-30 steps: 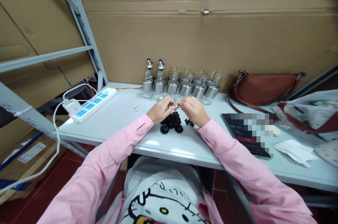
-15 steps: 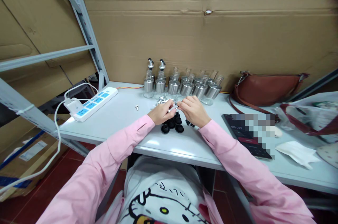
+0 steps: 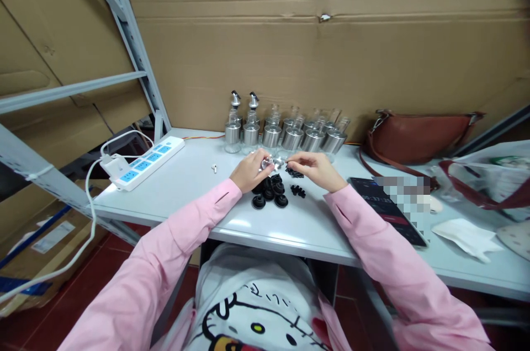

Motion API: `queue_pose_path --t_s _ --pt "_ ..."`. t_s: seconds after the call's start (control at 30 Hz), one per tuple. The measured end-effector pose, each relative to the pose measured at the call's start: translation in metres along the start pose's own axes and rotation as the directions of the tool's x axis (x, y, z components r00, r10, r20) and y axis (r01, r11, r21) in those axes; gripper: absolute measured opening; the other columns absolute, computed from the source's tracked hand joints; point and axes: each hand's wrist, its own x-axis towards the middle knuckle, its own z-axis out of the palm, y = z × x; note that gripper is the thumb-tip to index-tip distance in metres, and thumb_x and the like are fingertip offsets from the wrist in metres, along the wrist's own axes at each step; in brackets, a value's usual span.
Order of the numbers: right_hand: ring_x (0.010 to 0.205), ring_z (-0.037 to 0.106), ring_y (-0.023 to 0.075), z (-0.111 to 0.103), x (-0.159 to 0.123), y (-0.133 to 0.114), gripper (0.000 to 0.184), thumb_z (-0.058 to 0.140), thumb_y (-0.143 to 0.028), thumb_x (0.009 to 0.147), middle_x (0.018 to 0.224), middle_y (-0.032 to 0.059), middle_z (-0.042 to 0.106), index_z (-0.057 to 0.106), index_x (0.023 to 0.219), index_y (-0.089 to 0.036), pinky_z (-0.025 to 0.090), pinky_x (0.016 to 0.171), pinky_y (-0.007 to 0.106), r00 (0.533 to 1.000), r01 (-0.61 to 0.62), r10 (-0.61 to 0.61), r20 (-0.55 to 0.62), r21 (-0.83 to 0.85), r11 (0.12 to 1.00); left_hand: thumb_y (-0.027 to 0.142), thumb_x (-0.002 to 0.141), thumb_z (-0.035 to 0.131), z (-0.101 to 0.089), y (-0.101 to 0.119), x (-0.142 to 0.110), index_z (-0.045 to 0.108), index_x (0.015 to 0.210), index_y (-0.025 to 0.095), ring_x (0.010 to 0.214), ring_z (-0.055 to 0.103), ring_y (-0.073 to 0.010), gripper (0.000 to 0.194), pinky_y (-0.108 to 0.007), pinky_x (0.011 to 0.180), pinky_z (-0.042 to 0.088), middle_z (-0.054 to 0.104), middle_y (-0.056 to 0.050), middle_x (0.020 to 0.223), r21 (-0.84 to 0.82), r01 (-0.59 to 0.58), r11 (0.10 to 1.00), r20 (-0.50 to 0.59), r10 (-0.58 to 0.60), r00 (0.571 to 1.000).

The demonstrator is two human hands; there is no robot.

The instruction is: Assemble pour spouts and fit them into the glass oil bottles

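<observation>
My left hand [image 3: 249,170] is closed around a small shiny silver piece [image 3: 268,163], which looks like a metal pourer top; the fingers hide part of it. To its right, my right hand [image 3: 312,169] has thumb and fingers pinched together over a pile of tiny black parts [image 3: 295,173]. Whatever is in that pinch is too small to make out. Round black stoppers [image 3: 269,192] lie heaped in front of the left hand. A few more small black pieces [image 3: 298,191] rest beside them, below my right hand.
Glass bottles with steel sleeves [image 3: 272,136] stand in rows at the back; two black-and-silver pourers [image 3: 253,100] show among them. A power strip [image 3: 149,162] and a white earbud [image 3: 214,168] lie left. At right are a phone-like tablet [image 3: 387,213], brown bag [image 3: 418,138] and tissue [image 3: 467,239].
My right hand has moved away from the left, rightward to the tiny black parts. The left hand has stayed nearly in place, and the silver piece in it now shows more clearly.
</observation>
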Motion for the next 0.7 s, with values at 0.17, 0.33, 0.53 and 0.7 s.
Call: queue_pose_path --t_s 0.17,0.33,0.53,0.7 --pt "0.059 0.055 0.0144 -0.009 0.001 0.019 0.04 0.071 -0.052 0.059 0.064 0.0028 0.063 0.064 0.071 -0.014 0.044 0.059 0.029 0.947 -0.211 0.171 0.272 0.125 0.969 0.037 0.089 0.04 -0.001 0.0 0.0 0.043 0.092 0.018 0.085 0.054 -0.0188 0.02 -0.032 0.08 0.043 0.055 -0.006 0.089 0.041 -0.041 0.998 -0.025 0.042 0.999" --pt "0.068 0.058 0.0168 -0.012 0.0 0.022 0.035 0.065 -0.049 0.065 0.072 0.0053 0.066 0.065 0.071 -0.014 0.046 0.069 0.032 0.945 -0.146 0.133 0.3 0.021 0.989 0.036 0.089 0.041 -0.001 0.002 -0.001 0.045 0.091 0.018 0.086 0.053 -0.0184 0.018 -0.032 0.08 0.043 0.055 -0.006 0.089 0.035 -0.021 0.999 -0.021 0.021 1.0" --pt "0.068 0.059 0.0183 -0.013 0.0 0.031 0.04 0.061 -0.049 0.068 0.076 0.0072 0.067 0.067 0.085 -0.014 0.046 0.068 0.033 0.904 -0.142 0.164 0.394 -0.083 0.986 0.035 0.089 0.041 -0.003 0.003 0.0 0.046 0.09 0.018 0.087 0.051 -0.0183 0.018 -0.032 0.081 0.042 0.054 -0.006 0.088 0.048 -0.017 0.999 -0.028 0.018 0.999" --pt "0.065 0.056 0.0167 -0.011 0.001 0.034 0.042 0.061 -0.055 0.067 0.072 0.0068 0.065 0.063 0.075 -0.013 0.043 0.064 0.03 0.9 -0.148 0.184 0.396 -0.12 0.982 0.036 0.089 0.043 -0.002 0.002 -0.001 0.046 0.092 0.017 0.087 0.051 -0.0184 0.019 -0.031 0.081 0.042 0.054 -0.006 0.089 0.054 -0.012 0.998 -0.001 0.013 1.0"
